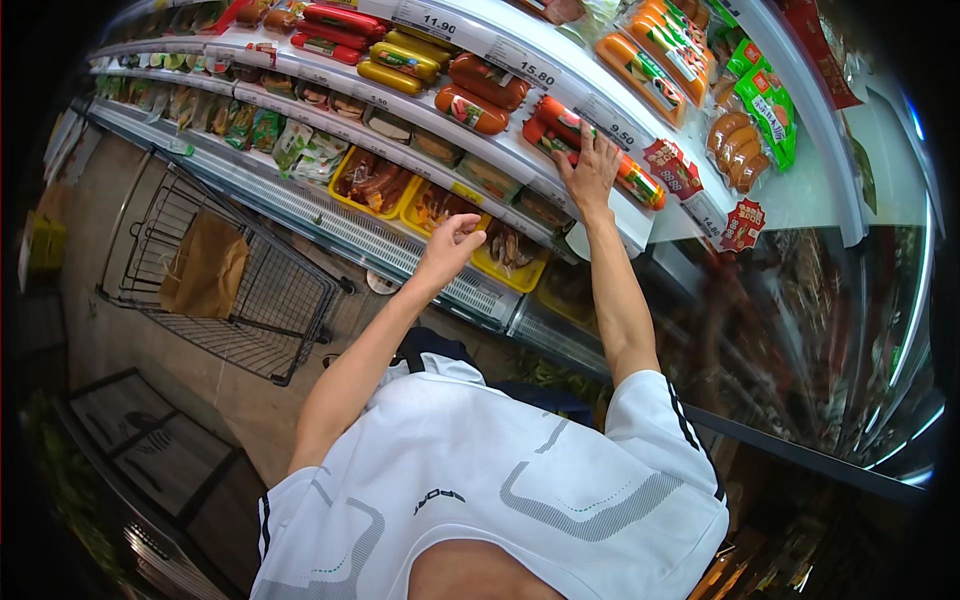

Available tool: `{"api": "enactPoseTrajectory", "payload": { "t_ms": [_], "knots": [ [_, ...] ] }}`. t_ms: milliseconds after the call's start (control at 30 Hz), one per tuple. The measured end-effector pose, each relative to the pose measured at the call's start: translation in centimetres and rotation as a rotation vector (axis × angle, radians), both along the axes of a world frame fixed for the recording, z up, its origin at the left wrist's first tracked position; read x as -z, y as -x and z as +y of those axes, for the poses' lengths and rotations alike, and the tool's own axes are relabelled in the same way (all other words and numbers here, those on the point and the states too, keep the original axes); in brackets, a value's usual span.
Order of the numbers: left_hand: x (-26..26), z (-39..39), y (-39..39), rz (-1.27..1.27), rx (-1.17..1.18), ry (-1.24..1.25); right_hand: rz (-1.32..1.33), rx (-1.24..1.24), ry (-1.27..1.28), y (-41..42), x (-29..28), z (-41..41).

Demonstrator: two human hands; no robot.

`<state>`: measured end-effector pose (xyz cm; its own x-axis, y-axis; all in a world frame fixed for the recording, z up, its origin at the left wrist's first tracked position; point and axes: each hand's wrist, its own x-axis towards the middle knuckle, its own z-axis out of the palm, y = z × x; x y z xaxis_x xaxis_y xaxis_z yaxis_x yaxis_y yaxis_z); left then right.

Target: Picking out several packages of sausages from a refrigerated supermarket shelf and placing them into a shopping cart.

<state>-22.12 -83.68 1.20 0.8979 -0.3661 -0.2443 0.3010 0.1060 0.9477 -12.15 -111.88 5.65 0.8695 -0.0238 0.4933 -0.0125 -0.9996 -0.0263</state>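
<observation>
My right hand (pixel 591 171) lies over red plastic-wrapped sausages (pixel 551 126) on a refrigerated display shelf, its fingers spread and touching them. Beside its fingers, an orange-red sausage with a printed label (pixel 639 186) points toward the shelf's right end. My left hand (pixel 448 251) hovers lower down, fingers loosely curled and nothing visible in it. Behind it are yellow trays (pixel 373 182) of wrapped meat on the bottom level. Reddish-brown sausages (pixel 472 109) and yellow-wrapped sausages (pixel 401 64) sit farther left on the same shelf as the red ones.
A wire shopping cart (pixel 281 341) holding a brown paper bag (pixel 206 266) stands on the floor to the left. Price strips (pixel 525 69) run along the shelf edges. Green packs (pixel 763 105) and orange sausages (pixel 641 79) fill the upper right. A dark crate-like stand (pixel 150 442) is at lower left.
</observation>
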Motion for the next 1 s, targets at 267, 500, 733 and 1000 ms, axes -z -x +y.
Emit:
{"api": "enactPoseTrajectory", "payload": {
  "t_ms": [267, 500, 733, 1000],
  "knots": [
    [1.6, 1.2, 0.1, -0.032, -0.007, -0.017, -0.091, -0.003, 0.083, 0.5, -0.4, 0.6],
    [2.0, 1.5, 0.4, -0.045, -0.005, -0.056, -0.075, -0.015, 0.085, 1.2, -0.6, 1.2],
    [2.2, 2.1, 0.9, -0.035, -0.034, -0.053, -0.278, -0.199, -0.124, 5.2, -0.2, 3.8],
    [9.6, 8.8, 2.8, 0.102, 0.061, -0.197, -0.053, -0.39, -0.477, 12.4, 7.4, 8.3]
  ]
}}
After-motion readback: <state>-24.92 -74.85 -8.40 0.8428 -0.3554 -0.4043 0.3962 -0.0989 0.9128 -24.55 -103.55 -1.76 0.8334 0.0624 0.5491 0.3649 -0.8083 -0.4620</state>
